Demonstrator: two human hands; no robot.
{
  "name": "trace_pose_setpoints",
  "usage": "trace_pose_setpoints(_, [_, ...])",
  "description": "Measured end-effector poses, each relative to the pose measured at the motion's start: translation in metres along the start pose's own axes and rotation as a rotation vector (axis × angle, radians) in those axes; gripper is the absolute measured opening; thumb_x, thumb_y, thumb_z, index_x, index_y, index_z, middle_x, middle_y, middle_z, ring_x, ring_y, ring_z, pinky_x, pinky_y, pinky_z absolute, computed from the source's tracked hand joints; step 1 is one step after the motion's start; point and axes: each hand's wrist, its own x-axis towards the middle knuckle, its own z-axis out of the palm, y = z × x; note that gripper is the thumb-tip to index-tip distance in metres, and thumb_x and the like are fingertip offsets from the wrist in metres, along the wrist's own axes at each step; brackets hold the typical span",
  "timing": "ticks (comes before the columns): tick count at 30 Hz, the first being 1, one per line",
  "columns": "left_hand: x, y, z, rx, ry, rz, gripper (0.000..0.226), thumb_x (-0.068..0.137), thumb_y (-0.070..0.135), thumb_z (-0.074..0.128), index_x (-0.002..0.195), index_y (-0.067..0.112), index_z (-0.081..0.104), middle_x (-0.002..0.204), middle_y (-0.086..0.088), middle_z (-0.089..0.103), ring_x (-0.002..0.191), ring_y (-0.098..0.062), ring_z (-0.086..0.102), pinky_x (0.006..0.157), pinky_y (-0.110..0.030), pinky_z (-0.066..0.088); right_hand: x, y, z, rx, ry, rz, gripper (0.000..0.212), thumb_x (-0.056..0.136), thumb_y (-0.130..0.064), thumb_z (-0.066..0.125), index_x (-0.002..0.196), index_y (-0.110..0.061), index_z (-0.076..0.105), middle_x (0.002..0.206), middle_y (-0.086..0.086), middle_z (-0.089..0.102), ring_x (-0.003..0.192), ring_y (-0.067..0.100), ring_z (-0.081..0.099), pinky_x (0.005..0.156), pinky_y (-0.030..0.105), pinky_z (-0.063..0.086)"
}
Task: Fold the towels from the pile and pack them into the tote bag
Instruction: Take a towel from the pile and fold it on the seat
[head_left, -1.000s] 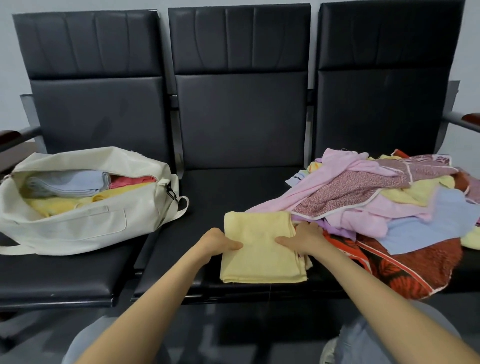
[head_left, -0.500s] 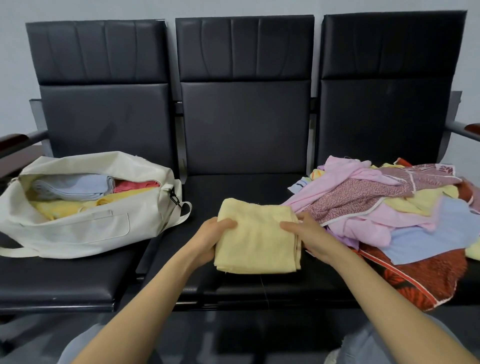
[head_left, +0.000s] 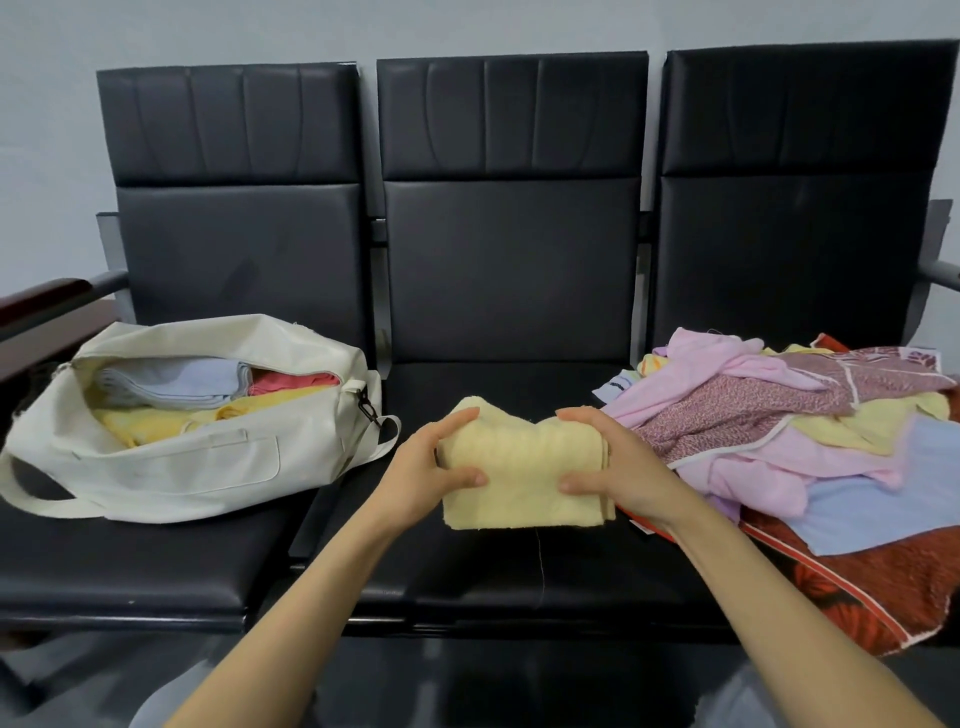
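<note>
Left hand (head_left: 431, 470) and right hand (head_left: 608, 467) clamp the folded yellow towel (head_left: 522, 478); advise level carriage into the tote bag (head_left: 182, 467), layers kept square.

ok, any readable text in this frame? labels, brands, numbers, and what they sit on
None can be read.
tote bag: no print or logo on the visible side.
yellow towel, gripped by the left hand and the right hand: plain.
Dark mark on a white cloth at the left edge of the pile: too small and blurred to read.
</note>
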Motion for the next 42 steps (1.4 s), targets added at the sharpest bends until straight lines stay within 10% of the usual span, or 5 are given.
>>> trace_pose_setpoints(7, [-0.005,0.001,0.009,0.379,0.140,0.105,0.075,0.074,0.015,0.079,0.140,0.024,0.043,0.105,0.002,0.045,0.094,-0.009,0.042,0.072,0.000,0.032,0.000,-0.007,0.018,-0.516,0.159,-0.081,0.072,0.082,-0.009,0.068,0.142,-0.028,0.034,0.109,-0.004,0.031,0.095,0.012,0.037,0.075,0.025,0.031])
trace_pose_setpoints(16, [-0.010,-0.009,0.010,0.729,0.308,0.234,0.034,0.077,0.020,0.072,0.108,0.012,0.061,0.093,-0.002,0.049,0.086,-0.019,0.049,0.062,-0.033,0.044,0.005,-0.007,0.023,-0.561,0.254,-0.152,0.037,0.088,-0.007,0.061,0.125,-0.011,0.055,0.121,0.010,0.052,0.110,0.026,0.049,0.091,0.032,0.038])
trace_pose_setpoints(21, [-0.009,-0.009,-0.004,0.463,0.253,0.238,0.038,0.060,0.023,0.078,0.093,0.017,0.060,0.116,0.012,0.048,0.112,-0.008,0.041,0.085,-0.025,0.039,0.009,-0.010,0.021,-0.593,0.262,-0.007,0.023,0.079,-0.019,0.066,0.100,-0.017,0.058,0.104,-0.003,0.036,0.091,0.012,0.043,0.065,0.022,0.034])
trace_pose_setpoints(29, [-0.014,0.002,-0.016,-0.195,0.155,0.029,0.039,0.085,0.026,0.069,0.117,0.020,0.048,0.109,0.002,0.060,0.097,-0.010,0.061,0.070,-0.023,0.055,0.005,-0.018,0.015,0.328,0.093,0.073,0.035,0.079,-0.008,0.075,0.102,-0.027,0.057,0.107,0.000,0.065,0.099,0.012,0.062,0.077,0.023,0.052])
trace_pose_setpoints(42, [0.003,-0.025,-0.020,0.017,0.154,-0.103,0.025,0.098,0.008,0.045,0.106,0.016,0.022,0.082,0.000,0.034,0.064,-0.011,0.034,0.056,-0.023,0.032,0.032,0.007,0.048,0.192,-0.055,0.255,0.049,0.090,-0.033,0.063,0.131,-0.024,0.037,0.124,0.003,0.056,0.100,0.019,0.061,0.077,0.037,0.057])
